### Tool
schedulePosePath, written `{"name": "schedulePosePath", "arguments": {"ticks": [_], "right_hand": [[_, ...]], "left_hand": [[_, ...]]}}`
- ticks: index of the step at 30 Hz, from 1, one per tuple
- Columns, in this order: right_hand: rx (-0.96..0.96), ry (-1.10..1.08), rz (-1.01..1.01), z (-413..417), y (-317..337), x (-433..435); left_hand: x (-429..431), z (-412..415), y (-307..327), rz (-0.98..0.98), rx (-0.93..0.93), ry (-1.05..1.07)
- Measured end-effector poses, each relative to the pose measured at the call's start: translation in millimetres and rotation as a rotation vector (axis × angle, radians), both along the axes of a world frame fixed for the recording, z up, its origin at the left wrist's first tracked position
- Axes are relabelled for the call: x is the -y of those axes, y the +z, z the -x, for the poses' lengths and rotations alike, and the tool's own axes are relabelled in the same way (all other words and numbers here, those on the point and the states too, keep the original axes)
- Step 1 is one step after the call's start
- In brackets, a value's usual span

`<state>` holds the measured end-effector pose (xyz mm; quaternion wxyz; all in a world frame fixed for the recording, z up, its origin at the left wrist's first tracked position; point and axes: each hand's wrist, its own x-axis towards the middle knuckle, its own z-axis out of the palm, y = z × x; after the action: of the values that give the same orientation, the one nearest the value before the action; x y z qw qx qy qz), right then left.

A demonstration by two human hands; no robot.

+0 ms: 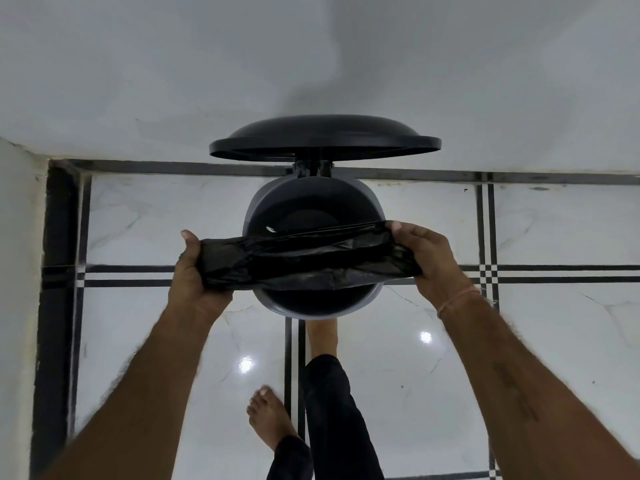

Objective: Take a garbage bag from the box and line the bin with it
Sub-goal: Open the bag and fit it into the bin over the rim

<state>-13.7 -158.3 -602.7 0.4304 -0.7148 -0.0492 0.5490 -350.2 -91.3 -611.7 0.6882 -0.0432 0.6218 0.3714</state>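
A black garbage bag (308, 259) is stretched flat across the mouth of a round grey pedal bin (258, 206). My left hand (195, 271) grips the bag's left end and my right hand (431, 258) grips its right end, each just outside the bin's rim. The bin's black lid (325, 138) stands raised behind it, near the wall. My right foot (322, 336) rests at the bin's front base, where the pedal is hidden. The bin's inside looks dark, and the bag covers its middle. No box is in view.
The bin stands on a glossy white tiled floor (519, 341) with black lines, close to a white wall (311, 64). Another white wall (17, 271) runs along the left. My left foot (268, 415) stands behind, on the floor.
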Motion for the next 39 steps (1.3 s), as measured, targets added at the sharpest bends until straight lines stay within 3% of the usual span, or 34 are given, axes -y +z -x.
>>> {"name": "schedulePosePath", "arguments": {"ticks": [5, 9, 16, 18, 22, 24, 28, 30, 32, 36, 39], "right_hand": [[0.046, 0.005, -0.019, -7, 4, 6], [0.132, 0.220, -0.081, 6, 5, 7], [0.324, 0.270, 0.015, 29, -7, 1], [0.276, 0.237, 0.004, 29, -7, 2], [-0.085, 0.014, -0.083, 22, 2, -1], [-0.176, 0.051, -0.123, 17, 5, 1], [0.033, 0.277, -0.065, 18, 9, -2], [0.124, 0.258, -0.034, 19, 7, -6], [0.053, 0.175, -0.018, 19, 9, -10], [-0.092, 0.084, 0.011, 16, 13, -17], [-0.068, 0.097, -0.023, 18, 12, -21]], "left_hand": [[-3, 1, 4, -0.041, 0.017, -0.127], [1, -18, 9, -0.184, -0.089, -0.376], [-7, -45, 16, -0.302, -0.082, -0.387], [-8, -40, 11, -0.287, -0.084, -0.340], [-8, -22, -5, -0.268, -0.017, -0.248], [-5, -18, -8, -0.267, -0.006, -0.255], [-6, -21, -3, -0.227, -0.057, -0.339], [-8, -23, 1, -0.202, -0.075, -0.320], [-9, -23, 10, -0.210, -0.087, -0.398], [-10, -26, 16, -0.347, -0.353, -0.757], [-14, -29, 15, -0.377, -0.527, -0.814]]}}
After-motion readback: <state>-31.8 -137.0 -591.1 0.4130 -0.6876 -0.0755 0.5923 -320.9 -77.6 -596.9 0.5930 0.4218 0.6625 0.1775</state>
